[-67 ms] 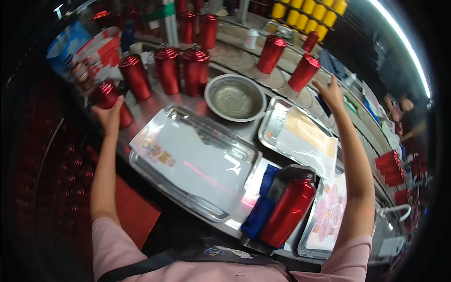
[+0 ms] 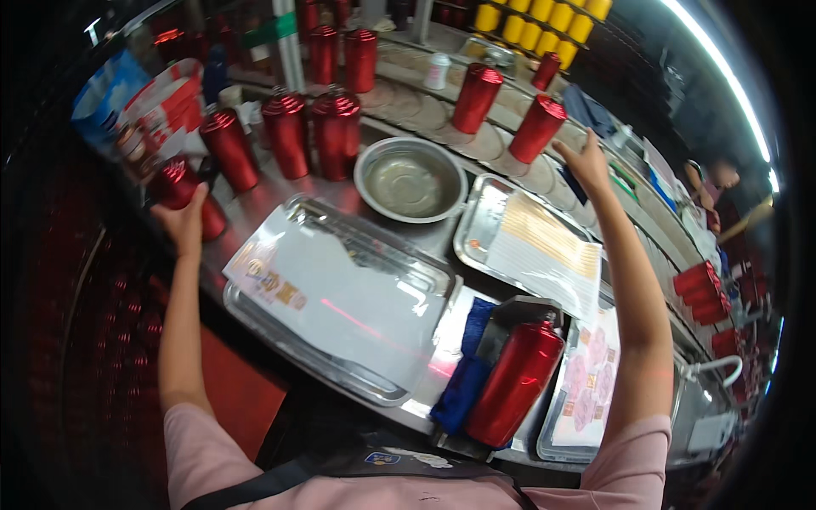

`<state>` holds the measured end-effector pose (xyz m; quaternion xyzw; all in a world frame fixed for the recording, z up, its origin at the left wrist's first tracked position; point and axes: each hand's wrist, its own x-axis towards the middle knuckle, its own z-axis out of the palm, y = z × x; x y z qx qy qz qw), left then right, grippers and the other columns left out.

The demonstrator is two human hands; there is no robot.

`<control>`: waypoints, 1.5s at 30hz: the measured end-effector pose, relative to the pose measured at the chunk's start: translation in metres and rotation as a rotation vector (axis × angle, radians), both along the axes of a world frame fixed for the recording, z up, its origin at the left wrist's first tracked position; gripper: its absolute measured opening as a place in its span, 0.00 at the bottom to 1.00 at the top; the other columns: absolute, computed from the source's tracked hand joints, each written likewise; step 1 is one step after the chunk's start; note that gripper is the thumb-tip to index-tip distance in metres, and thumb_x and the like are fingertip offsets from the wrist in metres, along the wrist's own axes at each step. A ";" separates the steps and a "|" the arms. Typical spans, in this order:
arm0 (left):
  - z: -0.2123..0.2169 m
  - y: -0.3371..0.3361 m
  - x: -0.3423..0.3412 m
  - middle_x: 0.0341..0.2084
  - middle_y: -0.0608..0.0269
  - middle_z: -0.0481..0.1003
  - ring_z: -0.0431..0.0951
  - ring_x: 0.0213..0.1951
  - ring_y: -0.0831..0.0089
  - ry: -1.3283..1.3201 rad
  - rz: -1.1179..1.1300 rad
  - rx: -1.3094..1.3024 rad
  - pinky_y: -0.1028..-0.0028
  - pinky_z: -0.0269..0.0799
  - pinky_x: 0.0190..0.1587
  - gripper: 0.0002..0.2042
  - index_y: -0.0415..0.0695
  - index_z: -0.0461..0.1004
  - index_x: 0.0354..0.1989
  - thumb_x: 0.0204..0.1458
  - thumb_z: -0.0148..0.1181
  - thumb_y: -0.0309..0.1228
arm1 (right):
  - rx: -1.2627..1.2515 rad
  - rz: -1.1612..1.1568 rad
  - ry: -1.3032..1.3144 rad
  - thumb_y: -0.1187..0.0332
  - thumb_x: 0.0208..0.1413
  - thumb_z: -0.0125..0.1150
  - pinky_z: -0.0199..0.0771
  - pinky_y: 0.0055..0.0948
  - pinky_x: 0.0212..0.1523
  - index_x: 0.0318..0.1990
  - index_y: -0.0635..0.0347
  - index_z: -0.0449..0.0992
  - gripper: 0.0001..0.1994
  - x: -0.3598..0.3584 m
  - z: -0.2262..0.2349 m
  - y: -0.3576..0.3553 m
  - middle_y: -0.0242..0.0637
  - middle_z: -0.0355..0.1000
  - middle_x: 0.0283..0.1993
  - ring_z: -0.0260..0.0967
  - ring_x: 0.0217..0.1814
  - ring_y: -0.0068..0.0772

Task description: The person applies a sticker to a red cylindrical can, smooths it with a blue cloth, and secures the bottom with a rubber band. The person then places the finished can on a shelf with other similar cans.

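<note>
At the far left, my left hand [image 2: 182, 226] is wrapped round the lower part of a shiny red metal bottle [image 2: 176, 182] at the table's edge. My right hand [image 2: 588, 163] is raised at the right, thumb and fingers apart, close beside another red bottle [image 2: 538, 129] on the conveyor; a gap shows between them. More red bottles [image 2: 287, 136] stand near my left hand. In front of me a red bottle [image 2: 517, 384] lies tilted in a metal holder [image 2: 544, 304] with blue cloth [image 2: 461, 393] beside it.
A metal tray [image 2: 387, 393] bears printed transfer sheets [image 2: 340, 289]. Beyond it stands a steel basin [image 2: 365, 183] of liquid. A second tray [image 2: 466, 242] holds striped sheets; a third [image 2: 548, 442] has pink printed sheets. Yellow bottles [image 2: 531, 34] are racked behind. Another person [image 2: 705, 183] is at the right.
The whole view has shifted slightly, so the table's things sit a little further left. Both hands keep nearly the same places beside their bottles.
</note>
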<state>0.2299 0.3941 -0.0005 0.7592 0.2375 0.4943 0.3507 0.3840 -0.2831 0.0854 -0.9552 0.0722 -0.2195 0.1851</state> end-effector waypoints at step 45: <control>0.118 -0.314 -0.040 0.46 0.39 0.70 0.75 0.47 0.46 -0.260 -0.843 0.382 0.56 0.76 0.50 0.43 0.35 0.66 0.51 0.29 0.81 0.48 | 0.549 0.814 0.083 0.43 0.46 0.74 0.73 0.35 0.57 0.62 0.63 0.69 0.42 -0.193 0.108 0.192 0.45 0.76 0.53 0.76 0.52 0.40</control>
